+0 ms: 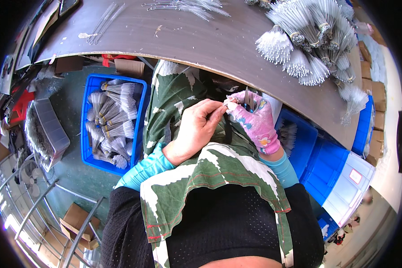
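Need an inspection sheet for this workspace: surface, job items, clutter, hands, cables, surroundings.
Surface: grey table, pale marks.
Job items: metal tool in right hand; anything at fingertips too small to identify.
Clutter: brush bundles heaped on table's right; loose brushes toward far left.
Hands: left hand bare, thumb and finger pinched; right gloved.
Cables: none made out.
Surroundings: blue bin of bundles, fan, cardboard box at left.
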{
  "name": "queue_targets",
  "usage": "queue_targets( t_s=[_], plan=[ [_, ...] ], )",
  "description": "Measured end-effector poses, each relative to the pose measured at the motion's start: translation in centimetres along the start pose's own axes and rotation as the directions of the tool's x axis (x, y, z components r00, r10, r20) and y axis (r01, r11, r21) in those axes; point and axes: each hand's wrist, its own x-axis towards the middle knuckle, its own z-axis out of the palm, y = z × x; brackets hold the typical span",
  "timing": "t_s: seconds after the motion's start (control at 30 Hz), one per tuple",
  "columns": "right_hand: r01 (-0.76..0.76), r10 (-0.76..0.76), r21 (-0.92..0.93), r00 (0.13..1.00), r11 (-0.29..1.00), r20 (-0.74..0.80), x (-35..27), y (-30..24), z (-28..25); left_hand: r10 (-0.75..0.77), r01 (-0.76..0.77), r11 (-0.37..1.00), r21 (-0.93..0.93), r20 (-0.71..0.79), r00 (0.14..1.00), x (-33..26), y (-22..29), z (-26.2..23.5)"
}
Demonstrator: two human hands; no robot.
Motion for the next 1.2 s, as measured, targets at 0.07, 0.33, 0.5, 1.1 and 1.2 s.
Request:
queue_targets(
  t_s=[0.07,0.33,0.5,1.1,1.2],
  plan=[
    [-0.032,0.032,0.042,0.999,0.999,0.003,0.0,0.3,0.1,-0.027,0.027,1.000,0.003,-0.002,1.000,-0.1,0.0,0.0],
    [-0.201,0.202,0.040,0.979,0.979,-0.021,0.5,0.9,-1.8,-0.174,0.200,0.947,-0.251,0.122,0.977,-0.3,0.0,-0.1],
    [-0.424,0.345,0.329,0.898,0.844,0.273,-0.7,-0.9,-2.1,-0.224,0.336,0.782,-0.525,0.268,0.937,-0.5,-0.4,-0.4],
    [-0.590,0.417,0.374,0.791,0.716,0.449,-1.7,-0.7,-1.4,-0.319,0.506,0.602,-0.618,0.395,0.862,-0.7,0.7,-0.9],
    [-0.582,0.417,0.382,0.798,0.718,0.434,-1.9,-0.7,-1.2,-0.303,0.473,0.610,-0.636,0.363,0.881,-0.9,0.8,-0.7]
  ],
)
